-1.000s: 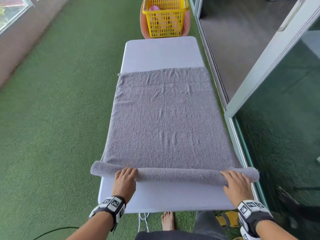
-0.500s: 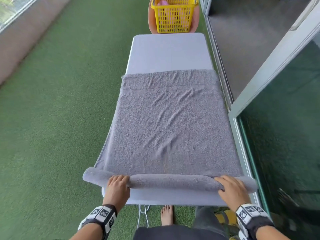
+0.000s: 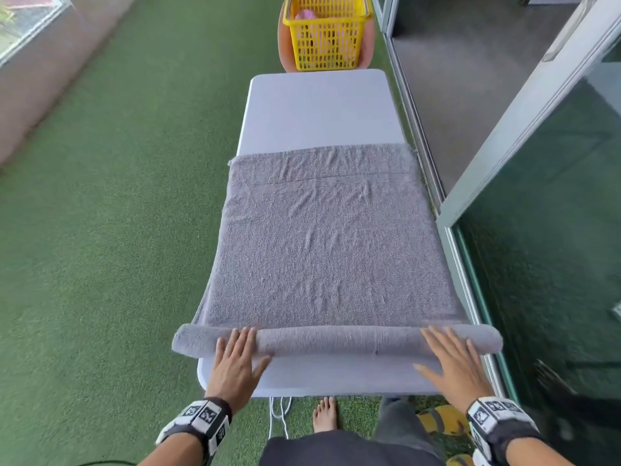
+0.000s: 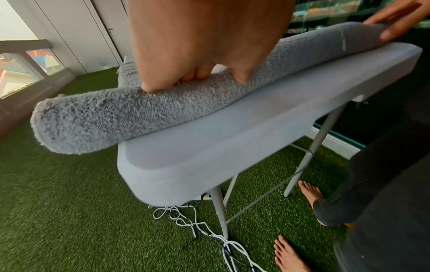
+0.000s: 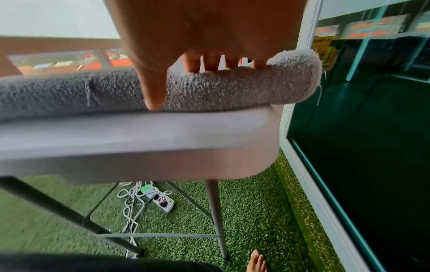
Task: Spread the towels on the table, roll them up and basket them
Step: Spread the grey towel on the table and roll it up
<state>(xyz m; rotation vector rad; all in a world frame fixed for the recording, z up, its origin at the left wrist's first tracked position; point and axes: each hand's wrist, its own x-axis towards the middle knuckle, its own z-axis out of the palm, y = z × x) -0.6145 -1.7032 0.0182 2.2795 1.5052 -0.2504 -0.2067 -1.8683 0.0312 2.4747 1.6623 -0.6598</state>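
A grey towel (image 3: 329,243) lies spread along the white table (image 3: 319,105), its near end wound into a thick roll (image 3: 336,339) across the table's front. My left hand (image 3: 237,356) lies flat on the roll's left part with straight, spread fingers. My right hand (image 3: 452,359) lies flat on the roll's right part in the same way. In the left wrist view the roll (image 4: 121,114) overhangs the table's left corner. The right wrist view shows my fingers (image 5: 209,63) draped over the roll (image 5: 244,88). A yellow basket (image 3: 326,31) stands beyond the far end of the table.
Something pink (image 3: 304,14) lies inside the basket, which sits on an orange chair (image 3: 284,45). A glass sliding door frame (image 3: 450,216) runs close along the table's right side. White cables (image 4: 197,226) and a power strip (image 5: 163,201) lie on the green turf under the table.
Both hands went from curled over the roll to flat with straight fingers on it. The roll has grown thicker and the towel's far edge has drawn nearer.
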